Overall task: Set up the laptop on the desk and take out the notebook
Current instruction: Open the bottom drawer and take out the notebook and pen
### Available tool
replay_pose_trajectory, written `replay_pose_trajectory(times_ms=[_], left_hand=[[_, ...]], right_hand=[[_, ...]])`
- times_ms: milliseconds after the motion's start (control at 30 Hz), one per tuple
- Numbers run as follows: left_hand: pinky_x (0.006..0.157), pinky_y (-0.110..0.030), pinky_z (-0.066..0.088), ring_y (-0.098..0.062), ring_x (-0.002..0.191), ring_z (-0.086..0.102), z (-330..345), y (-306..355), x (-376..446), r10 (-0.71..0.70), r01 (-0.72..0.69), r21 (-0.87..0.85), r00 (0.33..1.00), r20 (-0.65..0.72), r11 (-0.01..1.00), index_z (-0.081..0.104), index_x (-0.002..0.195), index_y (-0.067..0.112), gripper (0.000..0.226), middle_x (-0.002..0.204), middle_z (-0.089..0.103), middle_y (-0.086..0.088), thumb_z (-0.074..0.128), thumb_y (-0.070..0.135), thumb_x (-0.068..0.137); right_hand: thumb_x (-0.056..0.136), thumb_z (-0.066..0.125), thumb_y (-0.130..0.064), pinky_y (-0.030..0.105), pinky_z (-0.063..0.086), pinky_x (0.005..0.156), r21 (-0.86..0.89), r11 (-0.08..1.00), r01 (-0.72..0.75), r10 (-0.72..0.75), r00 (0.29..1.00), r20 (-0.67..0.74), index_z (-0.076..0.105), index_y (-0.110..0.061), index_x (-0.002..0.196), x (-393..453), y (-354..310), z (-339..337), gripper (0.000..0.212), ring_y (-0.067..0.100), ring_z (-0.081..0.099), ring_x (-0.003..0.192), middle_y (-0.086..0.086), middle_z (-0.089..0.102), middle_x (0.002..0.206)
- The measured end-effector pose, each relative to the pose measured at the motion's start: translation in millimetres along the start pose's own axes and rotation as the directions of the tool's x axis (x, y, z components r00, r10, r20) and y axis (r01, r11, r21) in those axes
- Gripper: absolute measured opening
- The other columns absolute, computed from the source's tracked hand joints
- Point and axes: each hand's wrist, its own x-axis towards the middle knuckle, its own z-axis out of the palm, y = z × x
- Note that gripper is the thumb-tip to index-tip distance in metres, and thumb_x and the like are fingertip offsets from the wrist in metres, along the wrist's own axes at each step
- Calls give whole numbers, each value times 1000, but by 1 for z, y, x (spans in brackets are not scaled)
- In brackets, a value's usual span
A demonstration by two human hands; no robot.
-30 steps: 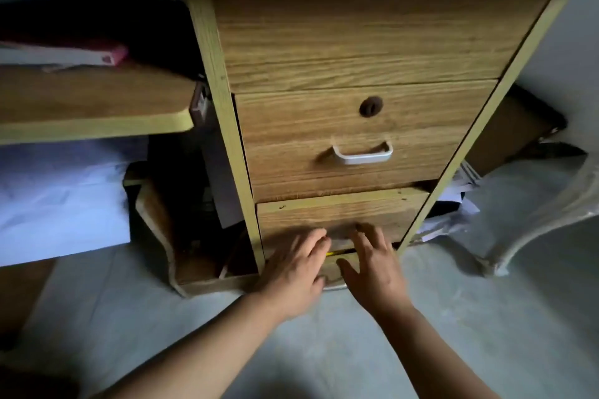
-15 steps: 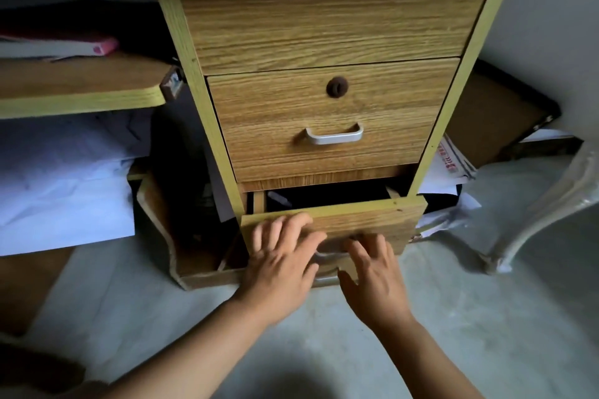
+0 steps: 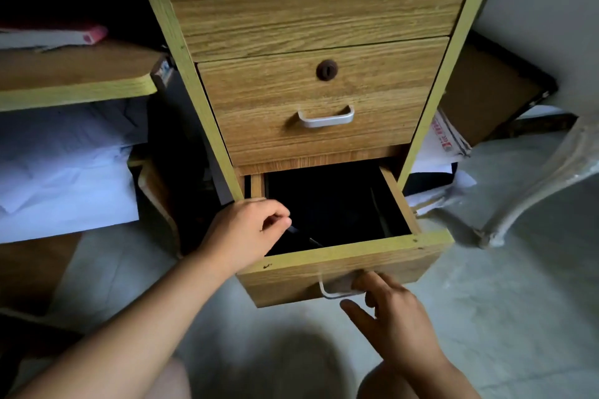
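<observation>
The bottom drawer (image 3: 356, 249) of a wooden desk pedestal stands pulled out, and its inside is dark. My left hand (image 3: 246, 230) reaches over the drawer's left front corner. Its fingers are pinched at the pale edge of a dark flat thing (image 3: 311, 238) lying inside. What that thing is I cannot make out. My right hand (image 3: 392, 317) is below the drawer front, fingers hooked on the right end of the metal drawer handle (image 3: 334, 293), thumb spread apart. No laptop is in view.
Above are a shut middle drawer (image 3: 324, 91) with a lock and handle, and a plain top panel. At left a shelf (image 3: 74, 87) carries a pink-edged book (image 3: 52, 36), with white paper (image 3: 64, 172) under it. At right lie loose papers (image 3: 444, 139) and a plastic-wrapped chair leg (image 3: 534, 197).
The bottom drawer has come from shut to well open. My left hand moved from the drawer front into the drawer's left corner. My right hand stayed at the handle.
</observation>
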Motion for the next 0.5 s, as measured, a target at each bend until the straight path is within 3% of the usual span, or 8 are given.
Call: replay_pose_trajectory(times_ms=[167, 267, 333, 433, 500], left_hand=[[72, -30, 51, -9, 80, 61, 10, 14, 0, 16, -18, 22, 995, 100, 1000, 69, 93, 26, 12, 92, 68, 9, 61, 28, 84], [72, -29, 50, -8, 80, 59, 16, 20, -3, 47, -55, 51, 988, 147, 997, 69, 96, 26, 14, 91, 66, 11, 60, 29, 84], [73, -27, 50, -7, 81, 58, 20, 23, -5, 68, -88, 92, 977, 201, 992, 68, 100, 27, 17, 93, 66, 10, 61, 29, 84], [76, -29, 50, -8, 85, 58, 26, 24, -10, 65, -110, 151, 959, 276, 982, 65, 104, 31, 20, 98, 65, 11, 61, 30, 84], [78, -32, 50, -9, 86, 59, 29, 23, -15, 58, -117, 169, 946, 318, 979, 64, 105, 31, 21, 101, 64, 10, 61, 30, 84]], right_hand=[[69, 57, -52, 26, 35, 55, 119, 991, -61, 56, 998, 40, 48, -32, 85, -22, 4, 0, 27, -4, 39, 51, -18, 41, 56], [66, 48, -57, 30, 39, 55, 175, 981, -78, 69, 996, 56, 43, -35, 85, -36, 5, 1, 30, 0, 38, 52, -13, 41, 53], [66, 52, -55, 32, 40, 56, 193, 975, -107, 97, 993, 62, 44, -37, 79, -44, 4, 0, 24, 4, 40, 53, -10, 42, 51], [69, 60, -48, 30, 39, 55, 199, 971, -132, 118, 990, 78, 43, -41, 70, -58, 3, -2, 19, 8, 43, 54, -22, 55, 68], [71, 64, -43, 29, 38, 54, 207, 969, -133, 117, 989, 87, 45, -36, 74, -66, 3, -4, 21, 9, 44, 55, -30, 53, 74]])
